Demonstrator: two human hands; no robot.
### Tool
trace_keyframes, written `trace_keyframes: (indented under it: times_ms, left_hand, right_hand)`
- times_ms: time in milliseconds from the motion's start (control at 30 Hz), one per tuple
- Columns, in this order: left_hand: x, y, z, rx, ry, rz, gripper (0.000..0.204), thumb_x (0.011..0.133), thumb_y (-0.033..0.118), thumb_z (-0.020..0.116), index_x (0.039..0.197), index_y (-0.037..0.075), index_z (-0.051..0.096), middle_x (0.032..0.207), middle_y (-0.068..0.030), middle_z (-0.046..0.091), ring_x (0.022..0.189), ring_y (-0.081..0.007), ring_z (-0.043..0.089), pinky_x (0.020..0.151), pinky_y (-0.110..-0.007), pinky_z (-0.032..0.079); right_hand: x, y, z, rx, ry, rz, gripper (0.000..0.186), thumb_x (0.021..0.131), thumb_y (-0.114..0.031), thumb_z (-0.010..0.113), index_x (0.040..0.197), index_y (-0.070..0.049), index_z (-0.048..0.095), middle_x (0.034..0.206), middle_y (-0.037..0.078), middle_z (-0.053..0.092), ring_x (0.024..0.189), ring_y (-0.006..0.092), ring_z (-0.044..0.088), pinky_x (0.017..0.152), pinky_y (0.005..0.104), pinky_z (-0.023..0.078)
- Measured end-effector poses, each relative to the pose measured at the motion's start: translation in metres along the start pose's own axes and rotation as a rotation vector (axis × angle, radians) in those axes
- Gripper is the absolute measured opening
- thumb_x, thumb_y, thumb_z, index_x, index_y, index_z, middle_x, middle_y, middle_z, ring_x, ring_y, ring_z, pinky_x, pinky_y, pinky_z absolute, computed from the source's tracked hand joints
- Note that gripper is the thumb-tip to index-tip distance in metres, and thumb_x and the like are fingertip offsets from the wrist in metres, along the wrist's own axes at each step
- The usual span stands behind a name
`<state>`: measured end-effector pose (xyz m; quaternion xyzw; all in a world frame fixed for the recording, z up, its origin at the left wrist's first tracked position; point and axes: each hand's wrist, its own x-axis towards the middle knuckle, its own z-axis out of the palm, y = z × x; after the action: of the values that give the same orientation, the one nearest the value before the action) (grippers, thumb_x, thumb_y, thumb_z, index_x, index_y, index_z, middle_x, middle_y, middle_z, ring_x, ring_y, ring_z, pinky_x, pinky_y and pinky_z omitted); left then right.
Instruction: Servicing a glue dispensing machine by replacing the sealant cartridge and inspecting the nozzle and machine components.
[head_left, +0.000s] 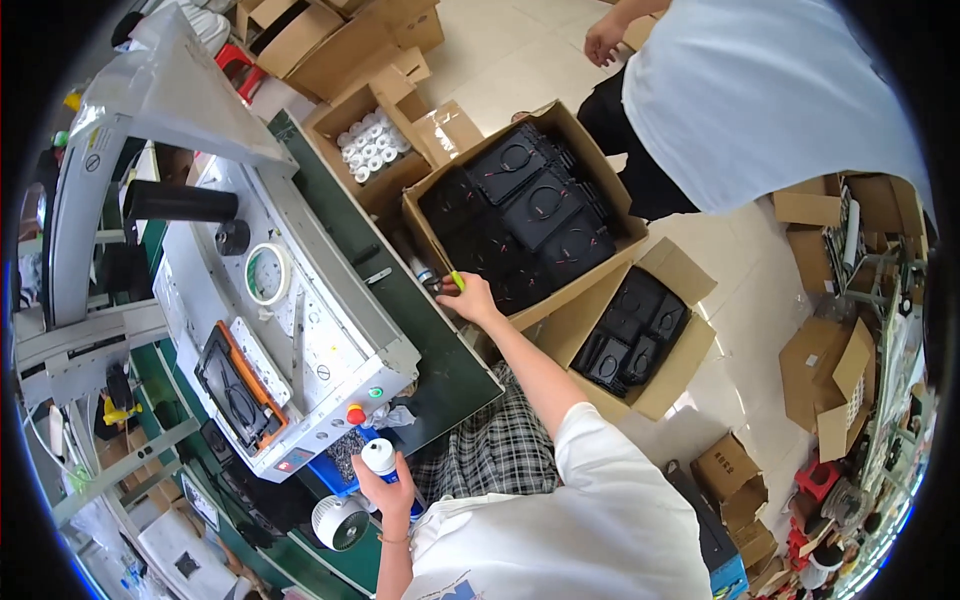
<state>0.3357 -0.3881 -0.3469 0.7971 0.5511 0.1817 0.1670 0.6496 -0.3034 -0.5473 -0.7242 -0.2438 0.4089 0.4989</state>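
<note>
Left hand (388, 495) covers most of the white-capped bottle (380, 458), right hand (470, 297) hides all but the green tip of a small tool (457, 280), co-worker (760, 100) cut off at top edge, blue bin (335, 470) contents too small to tell.

Just right of the right fingers (470, 297), open carton (600, 165) packed with black square parts (530, 205); farther right and lower, smaller carton (680, 270) of the same. Up and left of those fingers, box (390, 185) of white rolls (370, 150). Well left of them, tape ring (267, 273) on a white machine (330, 310). Just below and left of the left fingers (398, 492), white fan (340, 522); above them, red button (355, 413)
</note>
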Motion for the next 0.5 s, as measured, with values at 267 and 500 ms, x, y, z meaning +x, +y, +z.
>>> trace_keyframes:
  times_ms: [267, 500]
  left_hand:
    - [0.005, 0.008, -0.02, 0.07, 0.12, 0.009, 0.056, 0.077, 0.017, 0.075, 0.116, -0.01, 0.045, 0.098, -0.0281, 0.054, 0.085, -0.0467, 0.055, 0.077, -0.047, 0.047]
    - [0.014, 0.026, -0.029, -0.076, 0.222, 0.005, 0.044, 0.075, 0.016, 0.075, 0.105, -0.004, 0.05, 0.09, -0.0212, 0.051, 0.078, -0.0412, 0.054, 0.069, -0.045, 0.046]
  right_hand:
    - [-0.026, -0.079, -0.003, -0.403, 0.104, -0.295, 0.055, 0.084, -0.01, 0.057, 0.136, -0.002, 0.043, 0.111, 0.022, 0.049, 0.091, 0.0421, 0.06, 0.077, 0.0478, 0.051]
    - [0.007, -0.145, -0.005, -0.928, 0.066, -0.839, 0.036, 0.081, -0.006, 0.055, 0.116, -0.002, 0.063, 0.09, 0.008, 0.058, 0.085, 0.0244, 0.059, 0.074, 0.0369, 0.043]
